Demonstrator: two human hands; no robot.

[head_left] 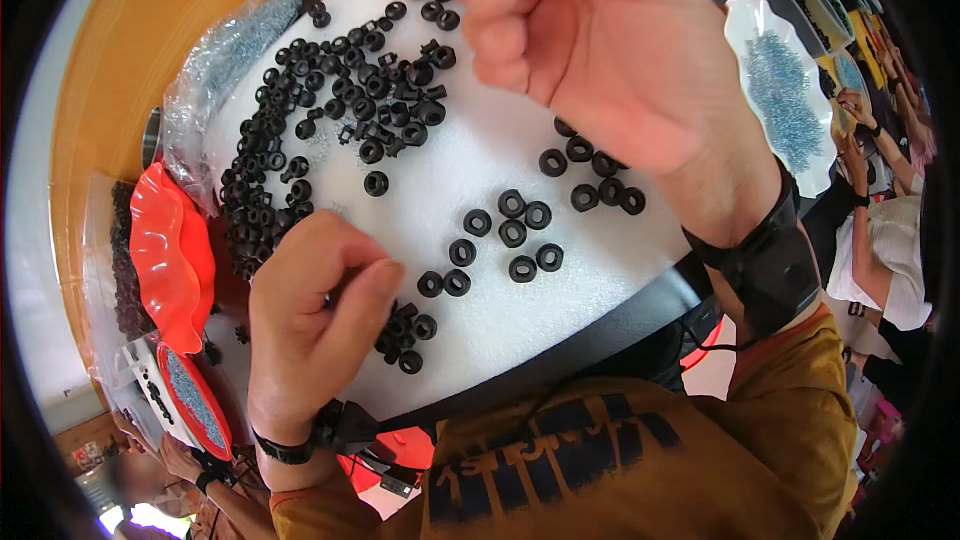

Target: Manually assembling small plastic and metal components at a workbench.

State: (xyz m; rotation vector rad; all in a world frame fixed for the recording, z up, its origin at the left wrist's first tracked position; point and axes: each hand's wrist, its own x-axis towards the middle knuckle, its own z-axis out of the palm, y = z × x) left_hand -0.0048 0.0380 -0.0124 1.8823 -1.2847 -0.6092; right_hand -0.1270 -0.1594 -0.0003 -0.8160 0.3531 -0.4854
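Note:
My left hand [315, 315] is closed at the near left of a white foam-like work surface [560, 330]. Its thumb presses over the curled fingers, and what they hold, if anything, is hidden. Next to it lies a small cluster of black ring-shaped parts [409, 362]. Raised over the far right of the surface, my right hand [590, 50] has its palm showing and its fingers bent together; its fingertips are hidden. Below it sits a group of black rings [610, 190], and nearer the middle, several more rings [512, 233]. A big pile of black parts [370, 85] spreads across the far left.
A clear bag of small bluish-silver pieces [240, 40] lies along the far left edge. A red wavy dish [170, 255] stands at left, a red tray of silver pieces [195, 400] nearer. At right is a white scalloped dish [785, 90]. Other people work at both sides.

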